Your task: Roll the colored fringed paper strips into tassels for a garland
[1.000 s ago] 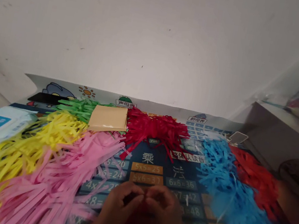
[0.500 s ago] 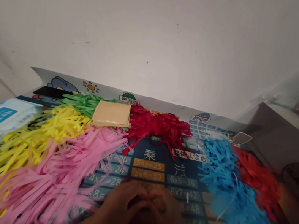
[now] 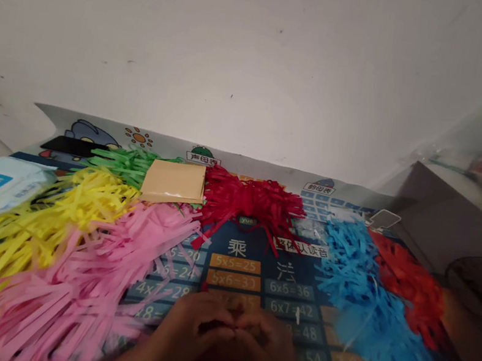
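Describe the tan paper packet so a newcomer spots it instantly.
Find the multiplication-table sheet below the white wall. Near its far edge, the tan paper packet sits between the green strip bundle and the crimson strip bundle. It's flat and plain; those neighbours are shaggy and brightly coloured.

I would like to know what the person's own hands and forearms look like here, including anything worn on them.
The left hand and right hand are both bare, with no gloves. No sleeve, watch or bracelet shows on the visible forearms. The light is too dim to make out nails or any small ring.
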{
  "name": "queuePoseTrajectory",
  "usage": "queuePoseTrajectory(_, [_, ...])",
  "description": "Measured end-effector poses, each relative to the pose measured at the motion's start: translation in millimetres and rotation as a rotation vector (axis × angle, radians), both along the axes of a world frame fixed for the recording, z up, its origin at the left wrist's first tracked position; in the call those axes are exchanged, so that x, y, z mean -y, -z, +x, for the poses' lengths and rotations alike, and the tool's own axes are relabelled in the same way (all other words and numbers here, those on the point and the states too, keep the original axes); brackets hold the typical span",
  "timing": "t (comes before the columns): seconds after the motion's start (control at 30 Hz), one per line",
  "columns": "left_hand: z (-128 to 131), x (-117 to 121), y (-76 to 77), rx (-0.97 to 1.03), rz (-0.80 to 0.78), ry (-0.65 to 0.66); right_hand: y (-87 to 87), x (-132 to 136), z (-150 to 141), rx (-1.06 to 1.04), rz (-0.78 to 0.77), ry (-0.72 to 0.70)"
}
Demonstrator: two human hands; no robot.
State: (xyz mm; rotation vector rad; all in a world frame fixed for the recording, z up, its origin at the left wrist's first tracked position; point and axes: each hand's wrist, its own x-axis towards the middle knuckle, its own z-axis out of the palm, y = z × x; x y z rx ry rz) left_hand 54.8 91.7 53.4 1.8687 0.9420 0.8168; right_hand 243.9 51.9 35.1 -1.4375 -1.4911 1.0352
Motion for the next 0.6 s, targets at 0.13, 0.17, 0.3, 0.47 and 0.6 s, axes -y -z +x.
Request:
queuePoseTrajectory(0.13, [-0.3, 1.6, 1.4, -0.007, 0.099, -0.058, -1.7, 2.7, 1.4, 0.035, 0.043, 0.037])
queuePoseTrajectory(0.17, [-0.5, 2.8, 2.4, 0.005, 0.156, -0.065, -2.1, 3.7, 1.5, 0.04, 0.058, 0.051])
queuePoseTrajectory(0.3, [1.3, 9.0, 6.1, 0.016, 0.349, -0.019, -3.4, 7.7, 0.8, 0.027, 0.083, 0.04])
queuePoseTrajectory(0.47, [6.3, 12.3, 8.2, 0.017, 0.422, -0.028, -1.7, 12.3, 1.6, 0.075, 0.131, 0.035])
queuePoseTrajectory(0.6, [7.2, 11.1, 10.8, -0.002, 0.464, -0.025, -1.4, 16.3, 2.0, 0.126, 0.155, 0.056])
